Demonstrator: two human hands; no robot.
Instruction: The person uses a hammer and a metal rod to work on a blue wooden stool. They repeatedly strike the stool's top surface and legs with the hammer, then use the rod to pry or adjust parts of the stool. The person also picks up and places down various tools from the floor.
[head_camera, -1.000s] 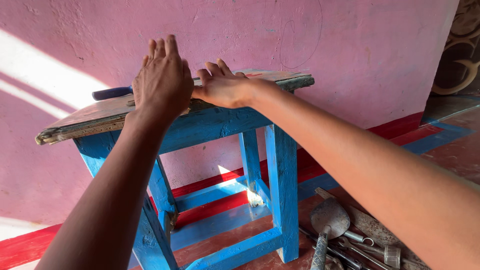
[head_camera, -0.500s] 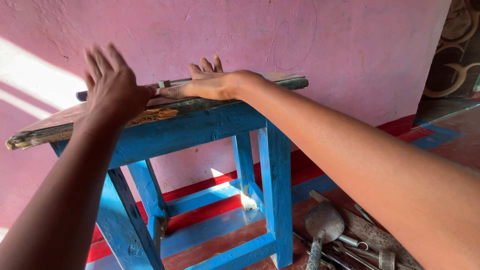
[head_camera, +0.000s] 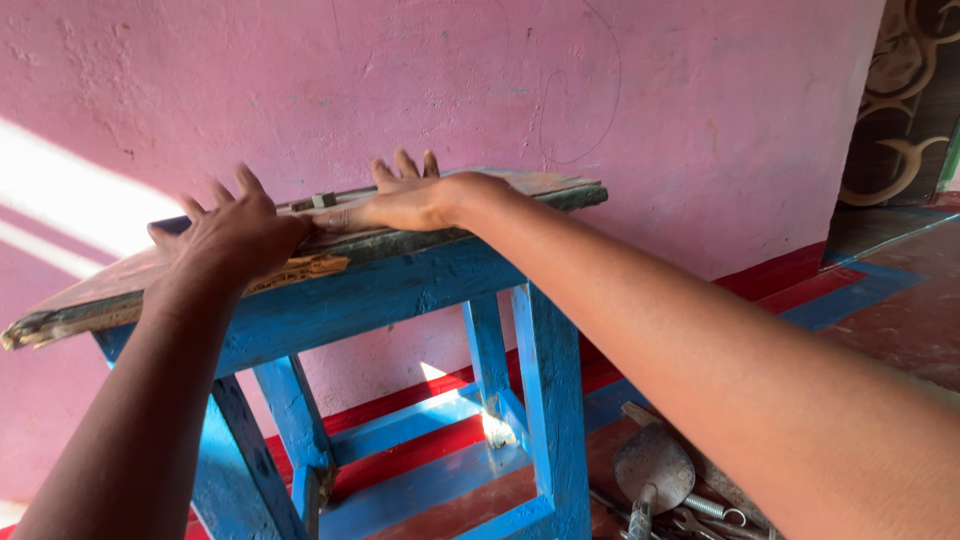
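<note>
Head view, and both hands are on the table (head_camera: 400, 290), a blue-painted wooden one with a worn, peeling top, standing against a pink wall (head_camera: 650, 90). Left hand (head_camera: 235, 235) lies flat near the front edge, fingers spread, gripping nothing. Right hand (head_camera: 405, 200) is flat too, palm down further back on the top, fingers stretched toward the wall, released as well. Between the two hands, just beside the right thumb, sits one small grey block (head_camera: 322, 200) on the top; what it is I cannot tell. One splintered strip of wood (head_camera: 300, 270) curls up at the front edge, right under the left hand.

Count the legs: three blue ones in sight, with rails joining them low down. On the floor at lower right, one trowel (head_camera: 652, 468) with a rounded metal blade lies among a small heap of tools (head_camera: 710, 510), too jumbled to count. One carved dark wooden piece (head_camera: 905, 90) stands at the top right corner.
</note>
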